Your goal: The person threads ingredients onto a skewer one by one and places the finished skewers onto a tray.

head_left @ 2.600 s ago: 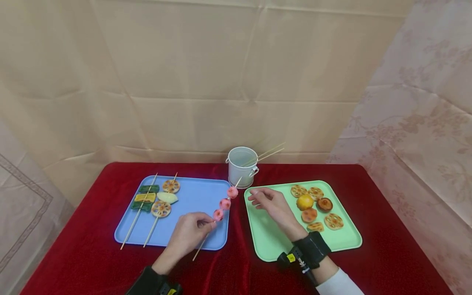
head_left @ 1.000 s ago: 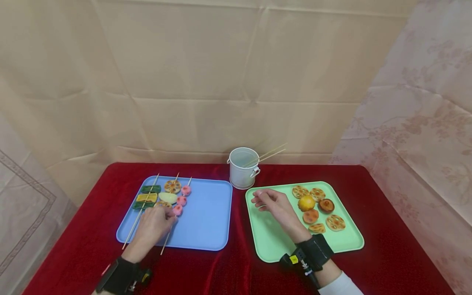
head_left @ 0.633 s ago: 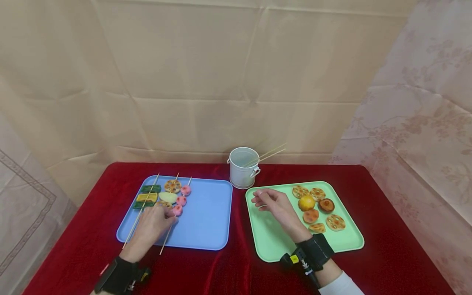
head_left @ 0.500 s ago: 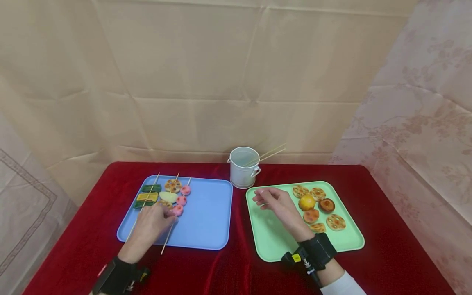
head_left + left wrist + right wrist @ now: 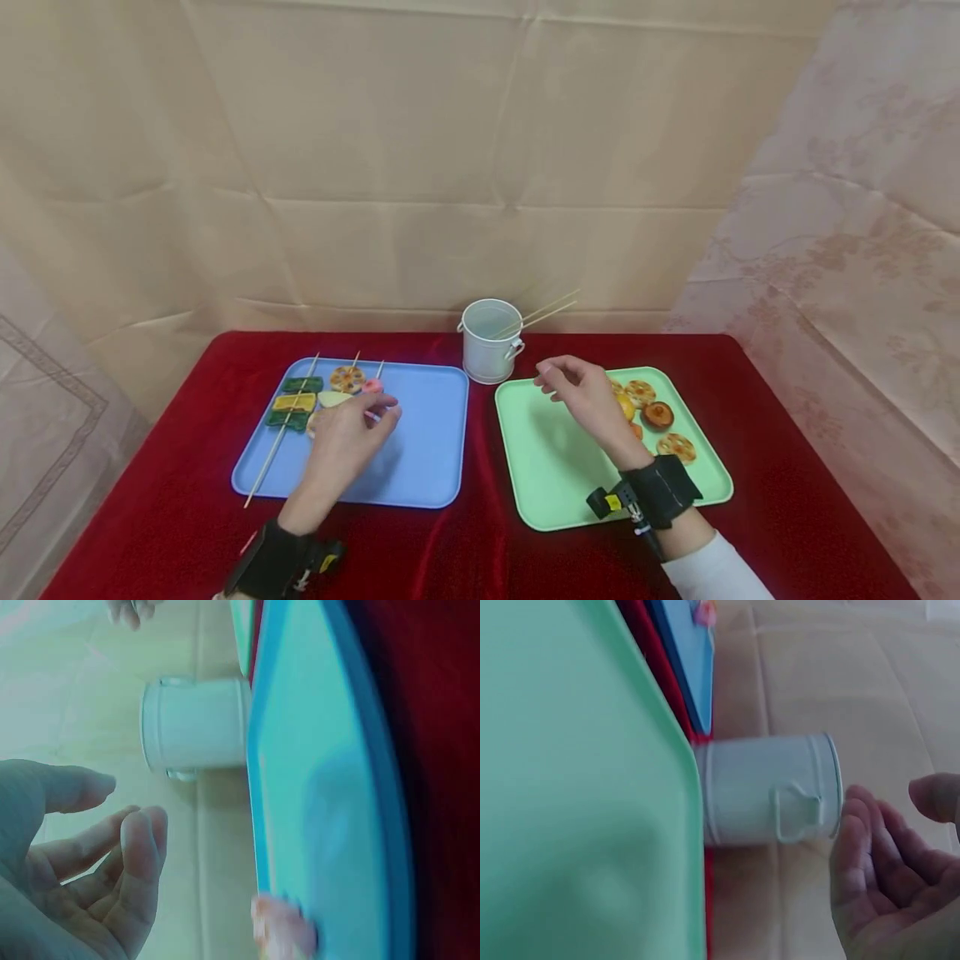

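My left hand (image 5: 347, 442) hovers over the blue tray (image 5: 438, 417), its thumb and fingertips apart with nothing between them in the left wrist view. Beneath it lies a skewer of pink balls (image 5: 372, 386), of which only the top ball and stick tip show in the head view. Left of that are a skewer with a lotus root slice (image 5: 347, 379) and a pale wedge (image 5: 332, 399), partly covered by the hand, and a skewer of green and yellow pieces (image 5: 295, 403). My right hand (image 5: 592, 404), fingers loosely bent and holding nothing, hangs above the green tray (image 5: 536, 475).
A white bucket (image 5: 489, 354) stands behind the gap between the trays, two bare skewer sticks (image 5: 551, 310) leaning out to the right. Loose lotus root slices (image 5: 677, 448), a round brown piece (image 5: 657, 416) and a partly hidden yellow piece (image 5: 625, 406) lie on the green tray.
My left hand brought the pink-ball skewer left onto the blue tray, let go of it, then rose and moved slightly right. The right hand has shifted a little right and up.
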Tool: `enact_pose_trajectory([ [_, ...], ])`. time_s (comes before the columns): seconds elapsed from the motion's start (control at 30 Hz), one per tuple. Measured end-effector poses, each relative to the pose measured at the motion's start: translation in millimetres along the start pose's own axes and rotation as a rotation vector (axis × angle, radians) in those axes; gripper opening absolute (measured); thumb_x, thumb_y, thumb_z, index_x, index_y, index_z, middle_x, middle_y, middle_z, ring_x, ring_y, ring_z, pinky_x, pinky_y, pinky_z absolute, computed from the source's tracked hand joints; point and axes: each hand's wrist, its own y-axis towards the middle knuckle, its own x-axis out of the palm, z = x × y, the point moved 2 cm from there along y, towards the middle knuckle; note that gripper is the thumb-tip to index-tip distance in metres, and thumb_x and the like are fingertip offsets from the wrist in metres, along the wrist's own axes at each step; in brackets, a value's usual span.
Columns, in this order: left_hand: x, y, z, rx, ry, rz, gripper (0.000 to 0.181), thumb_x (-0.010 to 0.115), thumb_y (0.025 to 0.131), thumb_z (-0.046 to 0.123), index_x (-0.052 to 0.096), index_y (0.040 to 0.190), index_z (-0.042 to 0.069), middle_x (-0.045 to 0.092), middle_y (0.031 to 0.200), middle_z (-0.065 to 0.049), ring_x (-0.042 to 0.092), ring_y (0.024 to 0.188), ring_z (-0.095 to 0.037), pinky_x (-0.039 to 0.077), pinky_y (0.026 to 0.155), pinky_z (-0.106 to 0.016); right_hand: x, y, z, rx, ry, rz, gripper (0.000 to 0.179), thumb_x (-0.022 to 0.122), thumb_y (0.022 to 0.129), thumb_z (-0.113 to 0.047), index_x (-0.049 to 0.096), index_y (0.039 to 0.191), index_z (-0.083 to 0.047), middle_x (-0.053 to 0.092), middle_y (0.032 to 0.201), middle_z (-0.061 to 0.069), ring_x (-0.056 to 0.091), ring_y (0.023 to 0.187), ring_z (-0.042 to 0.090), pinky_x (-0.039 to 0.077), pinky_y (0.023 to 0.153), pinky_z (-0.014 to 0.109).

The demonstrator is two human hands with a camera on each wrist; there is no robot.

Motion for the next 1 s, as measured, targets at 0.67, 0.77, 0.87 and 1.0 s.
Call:
enact_pose_trajectory([
  [0.67, 42.1, 9.1, 29.3, 0.045, -0.167, 0.078, 0.017, 0.074, 0.093, 0.015, 0.079, 0.106, 0.006, 0.075, 0.093, -0.006, 0.069, 0.078, -0.018, 0.054, 0.073, -0.038, -13.5, 49.5, -24.7, -0.161, -0.321, 0.262, 0.032, 0.066, 0.101, -0.036, 0.074, 0.113, -0.007, 0.074, 0.091, 0.010, 0.061, 0.078, 0.025, 0.047, 0.065, 0.036],
  [0.77, 44.0, 8.6, 29.5, 0.042, -0.178, 0.075, 0.016, 0.074, 0.093, 0.015, 0.079, 0.105, 0.006, 0.075, 0.092, -0.005, 0.068, 0.077, -0.017, 0.054, 0.072, -0.037, -11.4, 53.0, -26.7, -0.160, -0.314, 0.269, 0.032, 0.066, 0.101, -0.035, 0.073, 0.110, -0.005, 0.075, 0.092, 0.011, 0.061, 0.079, 0.027, 0.047, 0.066, 0.037],
  [0.87, 45.6, 8.4, 28.8, 0.030, -0.182, 0.068, 0.016, 0.074, 0.092, 0.015, 0.079, 0.106, 0.007, 0.075, 0.091, -0.005, 0.068, 0.076, -0.017, 0.054, 0.072, -0.036, -10.1, 55.1, -28.2, -0.152, -0.312, 0.272, 0.031, 0.067, 0.101, -0.033, 0.073, 0.111, -0.004, 0.076, 0.094, 0.013, 0.064, 0.081, 0.028, 0.047, 0.067, 0.037],
  [1.0, 47.0, 8.5, 26.9, 0.016, -0.177, 0.057, 0.017, 0.075, 0.093, 0.016, 0.079, 0.106, 0.007, 0.074, 0.092, -0.004, 0.068, 0.078, -0.017, 0.053, 0.072, -0.036, -8.9, 57.3, -28.8, -0.149, -0.306, 0.266, 0.029, 0.068, 0.101, -0.029, 0.073, 0.112, -0.003, 0.077, 0.096, 0.014, 0.066, 0.084, 0.029, 0.047, 0.069, 0.037],
])
